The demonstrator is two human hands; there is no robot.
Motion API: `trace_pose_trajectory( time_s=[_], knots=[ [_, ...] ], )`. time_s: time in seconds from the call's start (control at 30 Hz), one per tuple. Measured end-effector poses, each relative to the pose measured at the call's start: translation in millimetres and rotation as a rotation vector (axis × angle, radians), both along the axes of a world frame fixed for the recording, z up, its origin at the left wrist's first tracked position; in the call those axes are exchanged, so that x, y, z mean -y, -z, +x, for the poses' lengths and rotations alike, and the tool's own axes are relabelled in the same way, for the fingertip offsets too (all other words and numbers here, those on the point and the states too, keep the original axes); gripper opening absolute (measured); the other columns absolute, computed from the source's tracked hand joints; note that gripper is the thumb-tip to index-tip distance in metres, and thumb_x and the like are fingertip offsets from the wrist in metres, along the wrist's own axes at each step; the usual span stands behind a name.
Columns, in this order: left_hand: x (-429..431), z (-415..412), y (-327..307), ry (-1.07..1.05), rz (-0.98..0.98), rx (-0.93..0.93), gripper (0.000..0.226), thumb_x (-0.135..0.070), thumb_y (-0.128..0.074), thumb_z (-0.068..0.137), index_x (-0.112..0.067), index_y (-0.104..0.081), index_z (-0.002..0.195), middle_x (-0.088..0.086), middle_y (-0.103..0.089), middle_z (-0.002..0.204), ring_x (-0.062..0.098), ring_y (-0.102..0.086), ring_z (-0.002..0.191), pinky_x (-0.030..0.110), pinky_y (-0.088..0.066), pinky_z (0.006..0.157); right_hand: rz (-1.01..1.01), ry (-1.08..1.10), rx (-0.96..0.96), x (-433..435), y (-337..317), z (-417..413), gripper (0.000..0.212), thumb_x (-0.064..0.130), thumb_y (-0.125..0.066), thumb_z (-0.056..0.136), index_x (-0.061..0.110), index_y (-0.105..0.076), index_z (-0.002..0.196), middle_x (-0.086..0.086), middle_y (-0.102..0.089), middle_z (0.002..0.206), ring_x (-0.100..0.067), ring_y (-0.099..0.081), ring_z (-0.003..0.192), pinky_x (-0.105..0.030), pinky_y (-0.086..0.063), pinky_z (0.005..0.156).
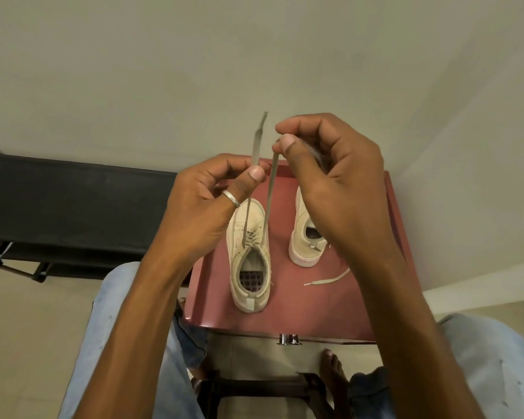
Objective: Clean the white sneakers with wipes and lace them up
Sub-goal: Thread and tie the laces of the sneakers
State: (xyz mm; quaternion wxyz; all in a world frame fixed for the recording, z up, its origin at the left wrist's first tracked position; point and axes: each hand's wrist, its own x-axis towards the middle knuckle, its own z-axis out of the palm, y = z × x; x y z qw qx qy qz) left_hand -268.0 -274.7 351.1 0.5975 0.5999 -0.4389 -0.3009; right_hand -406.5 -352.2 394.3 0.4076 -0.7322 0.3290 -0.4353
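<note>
Far left: a black fabric shelf rack point(73, 201), not in play.

The left hand point(206, 204), with a silver band ring point(231, 198) on the thumb, pinches one flat beige lace end point(257, 140) between thumb and forefinger. The tip stands up past the grip.

Below it, a cream-white low-top laced sneaker point(250, 255) sits toe-away on the dusty-red table top point(285, 313), left of centre. The lace is crossed through the eyelets, and both free ends are drawn up from the top pair.

The second lace strand point(270, 189) rises just right of the first, the two close together but apart. The right hand point(336, 182) grips it, thumb against forefinger, higher than the left.

Right of that, a second cream-white sneaker point(307, 237) is half hidden behind the right hand, so I cannot tell whether it is laced. A loose beige shoelace point(327, 279) lies on the table just near of it. No wipes in sight.

My reading is that the lacing on the left shoe is done and the ends are being evened before tying.

To do it well:
- Bring both tips level, since the right side looks longer.
- Pull with equal, gentle tension, because nothing pins the shoe down and it may lift or tip.
- Keep the flat lace untwisted through the eyelets.
- Slide the grips down nearer the tongue before crossing the ends for the knot.
</note>
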Motion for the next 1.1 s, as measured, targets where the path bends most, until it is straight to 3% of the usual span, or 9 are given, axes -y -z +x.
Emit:
trace_pose_trajectory(
  time_s=[0.13, 0.27, 0.37, 0.43, 0.5, 0.67, 0.8, 0.87, 1.1],
  knots=[
    [-5.4, 0.7, -9.1, 0.039, -0.076, 0.075, 0.016, -0.019, -0.066, 0.097, -0.015, -0.074, 0.110, -0.001, -0.074, 0.115, 0.013, -0.068, 0.114, 0.032, -0.055, 0.100, -0.039, -0.046, 0.058, -8.1, -6.6, 2.4, 0.014, 0.008, -0.062, 0.094, 0.013, -0.070, 0.104, 0.005, -0.072, 0.092, -0.007, -0.069, 0.092, -0.029, -0.056, 0.084],
    [-9.0, -2.6, -13.5, 0.097, -0.118, 0.101, 0.014, -0.024, -0.064, 0.096, -0.028, -0.074, 0.105, -0.006, -0.066, 0.130, 0.010, -0.060, 0.126, 0.024, -0.052, 0.099, 0.007, -0.096, 0.083, -10.4, -9.1, 0.0, 0.015, 0.008, -0.061, 0.095, 0.010, -0.068, 0.108, 0.001, -0.072, 0.098, -0.014, -0.069, 0.098, -0.040, -0.057, 0.085],
    [-7.9, -5.3, -14.6, 0.082, -0.103, 0.094, 0.015, -0.020, -0.066, 0.097, -0.030, -0.074, 0.104, -0.008, -0.075, 0.115, 0.010, -0.066, 0.117, 0.027, -0.052, 0.099, 0.016, -0.106, 0.115, -13.2, -12.2, -0.4, 0.022, 0.012, -0.060, 0.097, 0.012, -0.063, 0.118, -0.003, -0.070, 0.102, -0.014, -0.068, 0.102, -0.036, -0.056, 0.086],
    [-5.3, -6.2, -13.4, 0.029, -0.086, 0.059, 0.015, -0.020, -0.067, 0.097, -0.024, -0.076, 0.107, -0.008, -0.077, 0.110, 0.009, -0.069, 0.112, 0.031, -0.054, 0.099, 0.050, -0.069, 0.140, -13.5, -12.8, -0.9, 0.027, 0.014, -0.058, 0.098, 0.013, -0.057, 0.125, -0.003, -0.068, 0.108, -0.005, -0.065, 0.103, -0.020, -0.053, 0.083],
    [-3.0, -6.3, -12.6, -0.028, -0.089, 0.027, 0.015, -0.021, -0.069, 0.095, -0.023, -0.077, 0.108, -0.007, -0.077, 0.110, 0.008, -0.070, 0.110, 0.032, -0.055, 0.100, 0.074, 0.023, 0.128, -12.0, -10.3, -1.5, 0.024, 0.016, -0.057, 0.099, 0.015, -0.059, 0.122, 0.003, -0.068, 0.108, 0.000, -0.063, 0.101, -0.014, -0.048, 0.080],
    [-0.3, -4.9, -11.7, -0.045, -0.122, 0.015, 0.018, -0.019, -0.071, 0.092, -0.021, -0.077, 0.109, -0.004, -0.075, 0.114, 0.008, -0.069, 0.112, 0.027, -0.055, 0.096, 0.049, 0.026, -0.048, -8.7, 1.5, -1.0, 0.008, 0.015, -0.065, 0.092, 0.017, -0.070, 0.098, 0.010, -0.070, 0.090, -0.006, -0.065, 0.084, -0.020, -0.052, 0.072],
    [-2.3, -4.2, -13.1, -0.038, -0.161, 0.133, 0.021, -0.016, -0.071, 0.092, -0.023, -0.074, 0.111, -0.008, -0.074, 0.112, 0.007, -0.070, 0.108, 0.024, -0.057, 0.091, -0.089, -0.004, -0.089, -14.0, 3.9, 3.2, 0.022, 0.034, -0.072, 0.086, 0.020, -0.070, 0.103, 0.010, -0.067, 0.088, -0.010, -0.064, 0.080, -0.019, -0.052, 0.067],
    [-2.7, -4.2, -13.2, -0.039, -0.172, 0.175, 0.022, -0.011, -0.072, 0.092, -0.023, -0.074, 0.111, -0.007, -0.074, 0.111, 0.008, -0.071, 0.107, 0.024, -0.057, 0.090, -0.166, 0.017, -0.089, -13.8, 7.2, 5.2, 0.022, 0.031, -0.072, 0.087, 0.020, -0.073, 0.106, 0.008, -0.069, 0.091, -0.008, -0.064, 0.081, -0.020, -0.052, 0.067],
    [-6.6, -2.3, -14.8, 0.015, -0.129, -0.059, 0.025, -0.018, -0.079, 0.079, -0.020, -0.075, 0.103, 0.001, -0.079, 0.099, 0.020, -0.076, 0.094, 0.035, -0.061, 0.087, -0.192, 0.003, -0.015, -6.7, 10.8, 1.5, 0.018, 0.020, -0.068, 0.091, 0.020, -0.074, 0.108, 0.007, -0.070, 0.092, -0.003, -0.064, 0.089, -0.016, -0.048, 0.074]
  ],
)
